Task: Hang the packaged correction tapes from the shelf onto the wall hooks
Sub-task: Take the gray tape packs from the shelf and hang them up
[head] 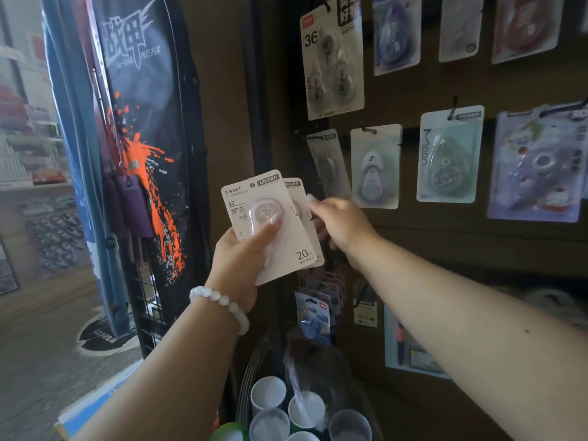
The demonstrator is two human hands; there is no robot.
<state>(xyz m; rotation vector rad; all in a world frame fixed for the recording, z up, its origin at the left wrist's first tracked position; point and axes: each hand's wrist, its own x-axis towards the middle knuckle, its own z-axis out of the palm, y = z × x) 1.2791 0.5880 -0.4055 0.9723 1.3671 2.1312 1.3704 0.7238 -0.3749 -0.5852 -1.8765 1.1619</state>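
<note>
Left hand [245, 249] gripping tape packs [270, 224], right hand [337, 221] beside

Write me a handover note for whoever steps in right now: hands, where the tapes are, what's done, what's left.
Left hand: grips two pink packs, fanned, thumb across the front blister.
Right hand: reaching at the rear pack's right edge; whether it has pinched it cannot be told.
Wall hooks: other packs already hang, such as the 36 pack, a grey pack, a white pack and the Moon pack. None seen matches the pink ones.
Done: two packs in hand at the wall.
Left: hang both pink packs; which hook cannot be told. Shelf stock is out of view.
</note>
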